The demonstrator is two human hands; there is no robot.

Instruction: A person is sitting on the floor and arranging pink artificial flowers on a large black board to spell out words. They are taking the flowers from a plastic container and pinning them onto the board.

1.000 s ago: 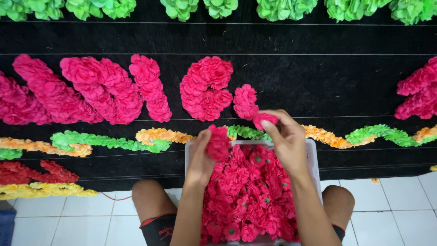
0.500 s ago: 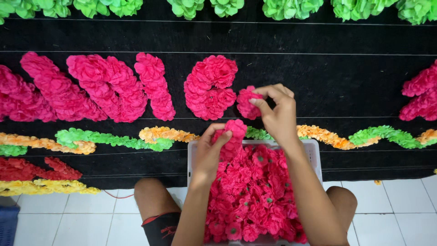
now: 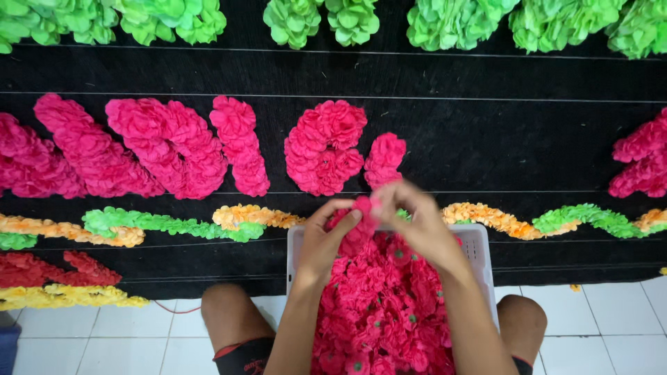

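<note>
Hands meet above a white basket (image 3: 479, 244) heaped with pink paper flowers (image 3: 389, 312), which rests on the person's lap between bare knees over a white tiled floor (image 3: 90, 340). Left hand (image 3: 325, 239) has its fingers closed round one pink flower (image 3: 360, 221), pinched from the left; right hand (image 3: 417, 222) (somewhat blurred) closes on the same flower from the right, fingertips touching it. Just beyond the hands lies a black cloth (image 3: 486, 139) carrying finished shapes: large pink flower letters (image 3: 174, 146), a small pink cluster (image 3: 384, 158) nearest the held flower, a wavy garland of orange and green (image 3: 174, 226) running across, and a row of green flower clumps (image 3: 174, 19) along the far edge. Red and yellow strips (image 3: 55, 281) sit at the near left.
</note>
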